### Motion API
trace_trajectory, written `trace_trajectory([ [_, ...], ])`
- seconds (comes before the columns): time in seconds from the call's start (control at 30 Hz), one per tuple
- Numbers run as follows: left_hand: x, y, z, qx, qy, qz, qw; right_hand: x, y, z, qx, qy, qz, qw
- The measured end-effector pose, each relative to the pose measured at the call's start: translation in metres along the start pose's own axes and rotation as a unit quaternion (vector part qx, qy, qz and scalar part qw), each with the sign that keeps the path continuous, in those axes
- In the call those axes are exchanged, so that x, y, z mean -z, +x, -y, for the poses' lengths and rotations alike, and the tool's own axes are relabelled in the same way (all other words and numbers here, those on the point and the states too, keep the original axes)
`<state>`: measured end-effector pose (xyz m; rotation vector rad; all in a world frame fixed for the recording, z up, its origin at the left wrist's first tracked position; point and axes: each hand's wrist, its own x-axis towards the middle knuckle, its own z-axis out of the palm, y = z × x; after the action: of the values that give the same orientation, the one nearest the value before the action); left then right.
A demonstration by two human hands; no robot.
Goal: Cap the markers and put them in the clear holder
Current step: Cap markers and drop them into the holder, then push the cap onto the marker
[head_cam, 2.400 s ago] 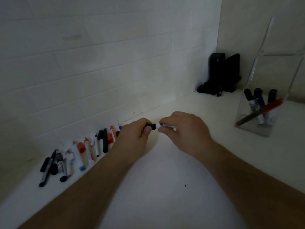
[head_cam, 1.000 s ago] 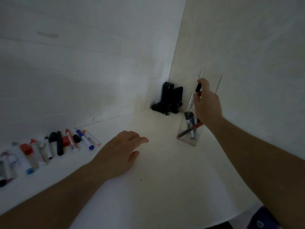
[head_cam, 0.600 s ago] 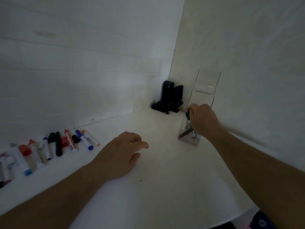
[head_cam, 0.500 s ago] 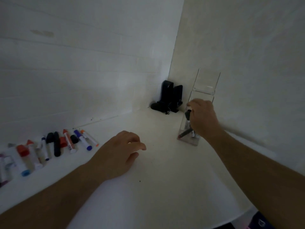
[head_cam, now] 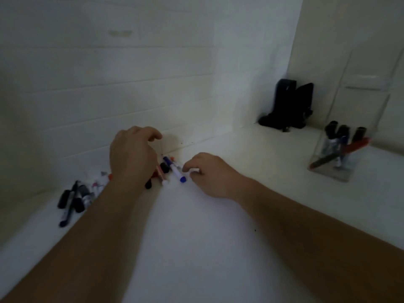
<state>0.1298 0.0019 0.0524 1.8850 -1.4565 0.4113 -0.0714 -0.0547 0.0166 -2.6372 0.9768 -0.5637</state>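
Observation:
A row of loose markers and caps [head_cam: 74, 197] lies along the base of the white wall on the left. My left hand [head_cam: 133, 154] hovers over the middle of the row with fingers curled and apart, hiding several markers. A blue-capped marker [head_cam: 176, 170] lies just right of it. My right hand [head_cam: 209, 176] is at the right end of the row, thumb and fingertips pinched on the lower end of a white orange-tipped marker [head_cam: 177, 163] that rests on the table. The clear holder [head_cam: 343, 176] stands at the far right with several capped markers [head_cam: 341, 138] in it.
A black object [head_cam: 286, 106] stands in the corner where the two walls meet, left of the holder. The white table [head_cam: 196, 248] spreads between my forearms and out to the holder.
My right hand let the black-capped marker go into the holder and swung left to the marker row. My left hand moved from the table to over the row. The view turned left.

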Motion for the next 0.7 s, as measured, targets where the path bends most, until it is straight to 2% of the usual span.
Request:
trace_trajectory([
  [0.13,-0.011,-0.003,-0.002,0.015,0.010,0.030,0.999,0.000,0.011,0.001,-0.024,-0.038,0.018,0.999],
  [0.27,-0.016,-0.005,-0.007,0.017,0.036,0.063,0.997,0.008,0.010,-0.007,-0.106,-0.172,-0.020,0.979],
  [0.4,-0.020,-0.009,-0.018,0.008,0.101,0.096,0.990,0.041,-0.012,-0.028,-0.161,-0.167,0.006,0.973],
  [0.53,-0.029,-0.017,-0.033,0.016,0.176,0.156,0.972,0.051,-0.048,-0.046,-0.178,-0.208,0.008,0.962],
  [0.7,-0.037,-0.017,-0.046,0.020,0.224,0.221,0.949,0.057,-0.067,-0.055,-0.218,-0.172,0.034,0.960],
])
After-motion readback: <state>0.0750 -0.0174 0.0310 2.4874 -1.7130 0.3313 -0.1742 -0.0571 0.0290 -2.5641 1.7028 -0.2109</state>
